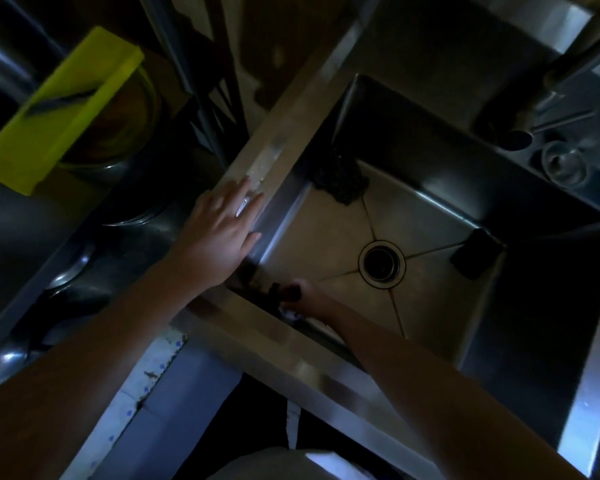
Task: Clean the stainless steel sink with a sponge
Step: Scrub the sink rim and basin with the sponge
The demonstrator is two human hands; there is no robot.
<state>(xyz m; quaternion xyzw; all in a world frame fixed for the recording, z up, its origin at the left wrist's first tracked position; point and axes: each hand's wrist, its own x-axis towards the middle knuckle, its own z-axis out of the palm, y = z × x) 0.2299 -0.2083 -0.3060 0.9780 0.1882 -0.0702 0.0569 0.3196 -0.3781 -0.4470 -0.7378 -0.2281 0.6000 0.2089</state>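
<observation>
Sink (326,233) corner is judged under scrubbing, sponge (284,292) gripped in right hand (309,300), left hand (222,233) laid flat on rim (278,150); remaining surfaces due next.

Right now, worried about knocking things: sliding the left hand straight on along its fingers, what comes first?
The left hand lies flat on the sink rim, fingers pointing along it. First comes a wet patch; past it the rim looks free.
</observation>
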